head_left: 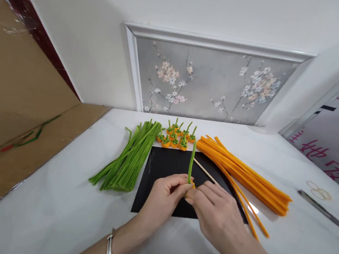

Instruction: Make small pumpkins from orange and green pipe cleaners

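Above the black mat (164, 164), my left hand (164, 193) and my right hand (214, 203) meet fingertip to fingertip. Both are closed on a small pipe-cleaner piece, an orange bit (193, 185) with a green pipe cleaner (191, 163) standing upright from it. Most of the orange part is hidden by my fingers. A thin wooden stick (206, 170) lies on the mat, its near end passing behind my right hand. Finished-looking small orange pieces with green tops and stems (174, 138) stand grouped behind the mat.
A bundle of green pipe cleaners (130, 159) lies left of the mat, a bundle of orange ones (244, 174) to the right. Farther right are tweezers (324, 210) and thin tan rings (319, 191). Cardboard (15, 131) borders the white table (65, 180) on the left.
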`<state>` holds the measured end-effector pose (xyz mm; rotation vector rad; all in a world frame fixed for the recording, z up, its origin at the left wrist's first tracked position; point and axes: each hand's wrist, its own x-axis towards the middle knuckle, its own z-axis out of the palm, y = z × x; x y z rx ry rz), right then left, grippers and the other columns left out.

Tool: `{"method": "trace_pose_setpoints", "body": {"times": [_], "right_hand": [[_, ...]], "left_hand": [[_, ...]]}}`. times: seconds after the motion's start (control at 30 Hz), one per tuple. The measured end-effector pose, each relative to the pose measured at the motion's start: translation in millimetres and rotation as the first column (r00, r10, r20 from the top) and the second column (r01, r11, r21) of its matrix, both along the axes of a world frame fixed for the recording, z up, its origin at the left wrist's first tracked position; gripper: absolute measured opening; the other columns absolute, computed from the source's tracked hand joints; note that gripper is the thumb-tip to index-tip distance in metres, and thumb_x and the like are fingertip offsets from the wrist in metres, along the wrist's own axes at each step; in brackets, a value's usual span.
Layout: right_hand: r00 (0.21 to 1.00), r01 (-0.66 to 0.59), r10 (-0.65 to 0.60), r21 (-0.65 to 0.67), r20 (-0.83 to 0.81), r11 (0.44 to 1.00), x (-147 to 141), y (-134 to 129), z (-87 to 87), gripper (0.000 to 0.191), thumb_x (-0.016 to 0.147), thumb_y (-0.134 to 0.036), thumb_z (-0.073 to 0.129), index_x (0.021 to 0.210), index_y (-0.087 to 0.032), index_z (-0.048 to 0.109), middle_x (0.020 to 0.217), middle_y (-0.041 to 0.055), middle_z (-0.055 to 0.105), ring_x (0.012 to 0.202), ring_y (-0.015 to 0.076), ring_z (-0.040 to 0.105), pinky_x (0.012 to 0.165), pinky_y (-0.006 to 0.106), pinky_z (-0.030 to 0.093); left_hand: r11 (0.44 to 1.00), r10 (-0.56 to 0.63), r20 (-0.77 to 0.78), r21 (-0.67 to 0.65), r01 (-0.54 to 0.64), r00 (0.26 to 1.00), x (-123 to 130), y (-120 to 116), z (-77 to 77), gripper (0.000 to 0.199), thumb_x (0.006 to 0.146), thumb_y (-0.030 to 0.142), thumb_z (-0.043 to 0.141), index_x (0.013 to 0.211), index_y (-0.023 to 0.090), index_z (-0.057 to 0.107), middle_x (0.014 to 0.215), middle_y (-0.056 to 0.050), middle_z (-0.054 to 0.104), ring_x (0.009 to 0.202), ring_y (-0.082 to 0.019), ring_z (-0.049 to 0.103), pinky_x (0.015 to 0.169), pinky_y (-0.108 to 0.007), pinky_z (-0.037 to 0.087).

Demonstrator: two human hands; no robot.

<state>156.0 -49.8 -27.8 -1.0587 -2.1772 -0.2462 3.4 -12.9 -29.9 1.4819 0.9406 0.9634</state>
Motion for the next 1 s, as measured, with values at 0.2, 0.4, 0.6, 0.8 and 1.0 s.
{"method": "trace_pose_setpoints", "body": {"times": [0.2, 0.4, 0.6, 0.8, 1.0], "right_hand": [[0.998, 0.029, -0.033, -0.084, -0.051, 0.996, 19.7, 3.5, 4.3, 0.02, 0.099, -0.018, 0.045, 0.086, -0.018, 0.06, 0.077, 0.0036, 0.066, 0.068, 0.0152, 0.058, 0.064, 0.029, 0.04], [0.999, 0.038, -0.039, -0.057, -0.022, 0.998, 13.2, 3.4, -1.2, 0.022, 0.099, -0.019, 0.045, 0.084, -0.018, 0.061, 0.071, 0.0028, 0.065, 0.066, 0.0155, 0.059, 0.063, 0.03, 0.04], [0.993, -0.029, 0.017, -0.104, -0.114, 0.994, -1.6, -0.4, -4.8, 0.024, 0.098, -0.019, 0.045, 0.083, -0.017, 0.064, 0.069, 0.0038, 0.066, 0.063, 0.0166, 0.061, 0.061, 0.03, 0.042], [0.889, -0.142, -0.059, -0.395, -0.455, 0.908, 20.9, 4.5, 12.1, 0.033, 0.099, -0.023, 0.039, 0.082, -0.02, 0.067, 0.073, 0.0011, 0.068, 0.065, 0.0135, 0.063, 0.059, 0.023, 0.049], [0.936, -0.139, 0.001, -0.368, -0.352, 0.919, 8.4, 6.0, 0.9, 0.008, 0.087, -0.016, 0.06, 0.083, -0.02, 0.065, 0.076, 0.0011, 0.064, 0.063, 0.0129, 0.061, 0.059, 0.022, 0.049]], "left_hand": [[0.995, -0.085, 0.015, -0.043, 0.086, 0.996, -7.8, 4.3, 4.1, 0.022, 0.089, 0.027, 0.054, 0.088, 0.015, 0.072, 0.116, -0.01, 0.066, 0.098, -0.02, 0.064, 0.087, -0.031, 0.053], [0.995, -0.018, -0.048, 0.093, 0.022, 0.999, -6.4, 6.2, -5.5, 0.018, 0.081, 0.016, 0.061, 0.096, 0.017, 0.072, 0.115, -0.01, 0.067, 0.099, -0.022, 0.066, 0.086, -0.032, 0.054], [0.948, 0.036, -0.121, 0.319, 0.004, 0.992, -6.9, 3.8, -8.3, 0.02, 0.082, 0.009, 0.058, 0.084, 0.02, 0.074, 0.106, -0.006, 0.071, 0.103, -0.022, 0.065, 0.089, -0.031, 0.051], [0.956, 0.037, -0.219, 0.291, 0.029, 0.975, -7.7, -0.7, -3.3, 0.02, 0.082, 0.009, 0.056, 0.086, 0.02, 0.072, 0.111, -0.007, 0.067, 0.096, -0.02, 0.066, 0.079, -0.028, 0.053], [0.904, 0.055, -0.327, 0.417, 0.092, 0.943, -6.4, -1.0, 1.2, 0.017, 0.078, 0.004, 0.059, 0.081, 0.018, 0.068, 0.095, -0.004, 0.063, 0.087, -0.017, 0.062, 0.079, -0.027, 0.049]]}}
